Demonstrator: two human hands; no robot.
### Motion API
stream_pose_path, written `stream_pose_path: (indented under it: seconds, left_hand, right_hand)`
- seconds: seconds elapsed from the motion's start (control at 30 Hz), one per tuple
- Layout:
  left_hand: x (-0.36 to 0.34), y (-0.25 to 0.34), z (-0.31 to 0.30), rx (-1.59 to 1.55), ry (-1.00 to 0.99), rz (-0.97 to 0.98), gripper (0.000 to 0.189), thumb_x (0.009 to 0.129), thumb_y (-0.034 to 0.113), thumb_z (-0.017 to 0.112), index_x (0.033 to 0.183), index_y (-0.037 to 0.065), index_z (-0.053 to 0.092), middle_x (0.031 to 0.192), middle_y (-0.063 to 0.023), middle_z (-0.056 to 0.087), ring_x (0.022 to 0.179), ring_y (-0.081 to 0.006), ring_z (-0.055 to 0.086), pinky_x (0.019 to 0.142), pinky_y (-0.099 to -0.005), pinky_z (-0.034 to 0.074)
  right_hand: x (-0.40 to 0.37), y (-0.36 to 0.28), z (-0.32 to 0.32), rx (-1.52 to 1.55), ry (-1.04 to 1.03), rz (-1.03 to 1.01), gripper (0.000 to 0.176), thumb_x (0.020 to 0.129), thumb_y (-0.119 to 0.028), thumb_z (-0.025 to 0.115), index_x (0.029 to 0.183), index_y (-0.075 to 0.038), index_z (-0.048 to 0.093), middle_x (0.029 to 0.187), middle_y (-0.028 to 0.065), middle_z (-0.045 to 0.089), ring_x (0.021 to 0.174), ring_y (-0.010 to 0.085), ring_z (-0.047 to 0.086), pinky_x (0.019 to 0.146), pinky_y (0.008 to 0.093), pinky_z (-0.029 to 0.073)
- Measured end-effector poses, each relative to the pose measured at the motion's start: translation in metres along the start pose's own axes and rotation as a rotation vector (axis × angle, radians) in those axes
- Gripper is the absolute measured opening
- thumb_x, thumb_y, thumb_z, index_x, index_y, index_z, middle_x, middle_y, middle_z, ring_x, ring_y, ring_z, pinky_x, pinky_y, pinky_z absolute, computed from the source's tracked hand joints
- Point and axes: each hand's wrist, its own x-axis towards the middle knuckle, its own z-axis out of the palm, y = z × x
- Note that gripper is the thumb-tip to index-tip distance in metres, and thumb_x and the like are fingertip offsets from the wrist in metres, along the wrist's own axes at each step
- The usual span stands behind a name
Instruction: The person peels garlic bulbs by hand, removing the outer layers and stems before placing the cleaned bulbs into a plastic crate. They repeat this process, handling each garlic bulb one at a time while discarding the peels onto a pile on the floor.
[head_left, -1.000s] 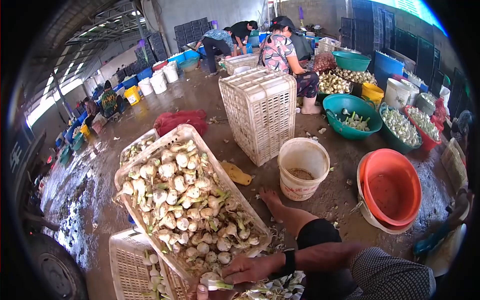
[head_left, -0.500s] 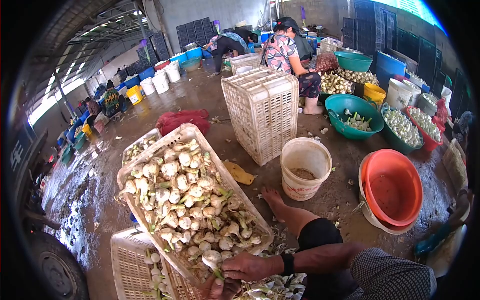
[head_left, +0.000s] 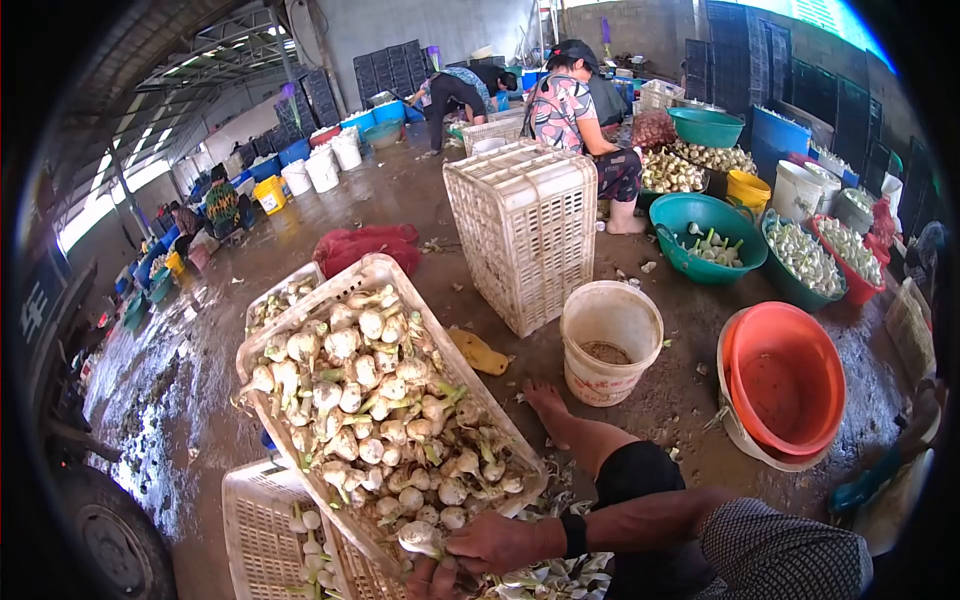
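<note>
We look across a wet, mud-streaked concrete floor (head_left: 400, 195) in an open shed, where a tall white lattice crate (head_left: 520, 230), a round off-white bucket (head_left: 610, 340) and a smooth orange basin (head_left: 785, 375) stand. Near us a shallow slatted tray (head_left: 372, 266) lies tilted, heaped with knobbly white bulbs (head_left: 360, 400) on green stalks. Our right hand (head_left: 500, 545) curls round one bulb (head_left: 420, 538) at the tray's low end; our left hand (head_left: 435, 580) sits just beneath, its grip hidden.

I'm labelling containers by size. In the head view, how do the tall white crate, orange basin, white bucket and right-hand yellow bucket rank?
1. tall white crate
2. orange basin
3. white bucket
4. right-hand yellow bucket, which stands farther from the camera, so its true size against the white bucket is unsure.
</note>
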Motion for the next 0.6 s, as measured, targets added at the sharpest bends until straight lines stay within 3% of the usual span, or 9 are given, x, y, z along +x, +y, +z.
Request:
stream_pose_path:
  seconds: [0.07, 0.1, 0.17, 0.4, 0.47, 0.6]
  left_hand:
    - [0.005, -0.013, -0.001, -0.294, 0.076, -0.218, 0.014, 0.087, 0.018, 0.066, 0.096, 0.008, 0.063, 0.072, -0.0038, 0.055, 0.062, -0.0147, 0.055, 0.053, -0.0278, 0.042]
    - [0.003, -0.01, -0.002, -0.293, 0.075, -0.218, 0.014, 0.087, 0.018, 0.066, 0.096, 0.008, 0.063, 0.072, -0.0038, 0.055, 0.062, -0.0147, 0.055, 0.053, -0.0278, 0.042]
    - [-0.001, -0.001, -0.005, 0.309, 0.021, 0.187, 0.019, 0.085, 0.015, 0.068, 0.101, 0.007, 0.063, 0.078, -0.0065, 0.056, 0.064, -0.019, 0.055, 0.056, -0.0317, 0.045]
    - [0.002, -0.017, -0.011, 0.452, 0.007, 0.174, 0.034, 0.074, 0.016, 0.078, 0.103, 0.008, 0.062, 0.089, -0.0118, 0.056, 0.075, -0.0292, 0.057, 0.062, -0.0428, 0.047]
    - [0.0, -0.019, -0.015, 0.641, -0.081, 0.401, 0.037, 0.07, 0.016, 0.08, 0.102, 0.009, 0.063, 0.093, -0.012, 0.056, 0.08, -0.0327, 0.056, 0.066, -0.0452, 0.046]
    - [-0.003, -0.011, -0.012, 0.737, -0.193, 0.598, 0.033, 0.07, 0.016, 0.08, 0.096, 0.009, 0.062, 0.094, -0.0119, 0.056, 0.081, -0.0336, 0.055, 0.067, -0.0462, 0.044]
  right_hand:
    - [0.0, 0.0, 0.003, 0.005, -0.001, -0.019, 0.016, 0.084, -0.014, 0.059, 0.089, -0.003, 0.048, 0.077, 0.0132, 0.051, 0.07, 0.037, 0.057, 0.057, 0.046, 0.045]
    - [0.0, 0.001, 0.004, 0.01, -0.001, -0.02, 0.017, 0.084, -0.015, 0.059, 0.09, -0.002, 0.048, 0.078, 0.0131, 0.051, 0.071, 0.0364, 0.057, 0.057, 0.0458, 0.045]
    - [-0.001, 0.001, 0.007, 0.015, -0.001, -0.022, 0.018, 0.084, -0.015, 0.059, 0.09, -0.002, 0.048, 0.078, 0.0129, 0.052, 0.072, 0.0358, 0.058, 0.057, 0.0456, 0.045]
    - [0.0, 0.005, 0.01, -0.065, 0.07, 0.081, 0.016, 0.078, -0.016, 0.059, 0.083, -0.004, 0.05, 0.072, 0.0133, 0.057, 0.067, 0.0367, 0.06, 0.054, 0.0484, 0.046]
    - [0.002, 0.01, 0.005, -0.077, 0.056, 0.119, 0.017, 0.078, -0.017, 0.06, 0.083, -0.004, 0.05, 0.073, 0.0138, 0.057, 0.068, 0.0369, 0.06, 0.055, 0.0491, 0.045]
    - [0.011, 0.014, -0.022, -0.164, 0.149, 0.219, 0.018, 0.08, -0.02, 0.06, 0.08, -0.005, 0.05, 0.072, 0.0149, 0.058, 0.068, 0.0378, 0.06, 0.061, 0.0493, 0.045]
